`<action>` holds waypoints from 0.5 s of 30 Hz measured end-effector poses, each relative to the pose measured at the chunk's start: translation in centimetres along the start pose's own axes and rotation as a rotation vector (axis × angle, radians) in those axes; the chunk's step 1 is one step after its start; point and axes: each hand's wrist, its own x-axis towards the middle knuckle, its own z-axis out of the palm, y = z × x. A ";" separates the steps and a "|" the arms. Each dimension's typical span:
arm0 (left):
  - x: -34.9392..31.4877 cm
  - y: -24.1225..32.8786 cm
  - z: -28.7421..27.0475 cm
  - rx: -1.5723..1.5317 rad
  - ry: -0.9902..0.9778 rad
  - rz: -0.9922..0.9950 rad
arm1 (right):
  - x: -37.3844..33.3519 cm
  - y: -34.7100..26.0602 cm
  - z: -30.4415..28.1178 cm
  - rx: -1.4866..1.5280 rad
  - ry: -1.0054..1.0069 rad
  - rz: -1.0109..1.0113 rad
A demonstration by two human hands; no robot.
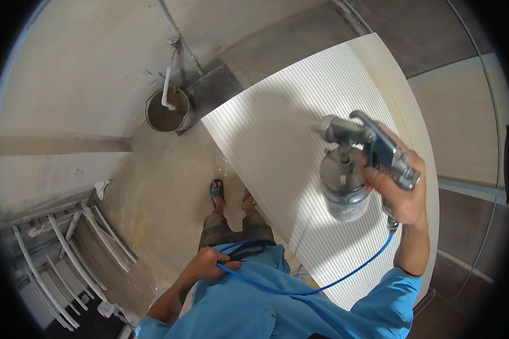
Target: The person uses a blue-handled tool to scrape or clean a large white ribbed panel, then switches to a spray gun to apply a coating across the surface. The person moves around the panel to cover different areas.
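Note:
My right hand is wrapped round the grip of a metal spray gun, its thumb and fingers closed about the handle and trigger. A silvery paint cup hangs under the gun. The nozzle points left, over a white ribbed panel that lies before me on the right and carries the gun's shadow. From the handle's foot a blue air hose loops down across my body. My left hand is closed on that hose at my waist.
A bucket stands by the wall at the far left, with a white pipe end over it. White bars of a rack stick out at the lower left. Large tiles cover the right side. My sandalled foot rests on the floor beside the panel.

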 end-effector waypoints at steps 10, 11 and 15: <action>0.4 -2.0 0.6 0.065 0.056 0.040 | 2.1 0.5 2.9 0.091 0.040 -0.017; 0.5 -2.0 0.6 0.054 0.041 0.024 | 2.9 0.7 2.6 0.070 0.068 -0.056; 0.8 -0.9 0.5 0.085 0.044 0.057 | 6.9 2.0 -0.7 -0.188 0.267 -0.087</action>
